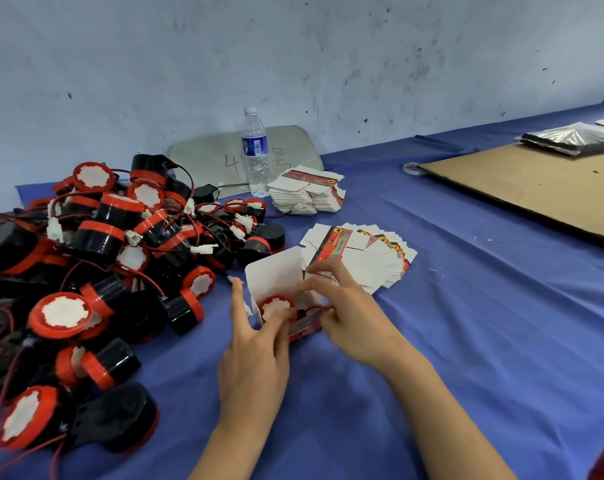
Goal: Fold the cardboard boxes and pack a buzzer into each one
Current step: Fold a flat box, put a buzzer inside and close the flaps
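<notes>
At the middle of the smooth blue cloth (pixel 466 306), seen from the head camera, a small printed cardboard box (pixel 279 275) stands open, its plain white flap raised. A round buzzer (pixel 274 306) with a red ribbed rim and a white notched face sits inside it. The left hand (pixel 255 344) bends its middle fingers over the buzzer's rim, with the index finger straight beside the box's left wall. The right hand (pixel 349 317) curls round the box's right side, its thumb on a thin red wire. A tangled heap of black-and-red buzzers (pixel 96 258) lies to the left. Flat box blanks (pixel 366 258) fan out just behind the hands, with a neater stack (pixel 307 194) beside a clear plastic bottle (pixel 255 150). A brown board (pixel 535 188) lies far right.
</notes>
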The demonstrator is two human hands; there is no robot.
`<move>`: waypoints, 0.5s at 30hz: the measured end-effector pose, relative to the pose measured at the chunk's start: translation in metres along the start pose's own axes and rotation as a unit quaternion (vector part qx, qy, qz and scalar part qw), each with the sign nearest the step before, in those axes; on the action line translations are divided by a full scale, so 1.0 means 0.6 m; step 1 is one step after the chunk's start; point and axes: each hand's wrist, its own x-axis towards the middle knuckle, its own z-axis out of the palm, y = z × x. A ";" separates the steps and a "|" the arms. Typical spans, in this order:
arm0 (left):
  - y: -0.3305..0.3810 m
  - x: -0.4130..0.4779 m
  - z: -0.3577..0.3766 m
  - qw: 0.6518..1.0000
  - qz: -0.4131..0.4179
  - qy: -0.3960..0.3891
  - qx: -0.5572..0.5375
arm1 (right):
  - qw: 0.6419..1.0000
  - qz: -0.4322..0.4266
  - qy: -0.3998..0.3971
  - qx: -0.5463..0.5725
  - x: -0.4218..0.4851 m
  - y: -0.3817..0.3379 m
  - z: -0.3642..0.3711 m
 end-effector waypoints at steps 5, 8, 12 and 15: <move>0.006 -0.003 0.002 0.996 -0.052 -0.051 0.047 | 0.998 0.062 0.009 0.031 -0.002 0.016 -0.020; 0.003 -0.003 0.005 0.992 -0.068 -0.081 0.071 | 0.991 0.116 0.010 0.071 -0.002 0.027 -0.033; -0.006 -0.001 0.010 0.990 -0.072 -0.093 0.078 | 0.990 0.109 0.014 0.088 -0.006 0.024 -0.040; -0.010 -0.001 0.010 0.991 -0.065 -0.090 0.070 | 0.991 0.064 0.023 0.113 -0.005 0.002 -0.033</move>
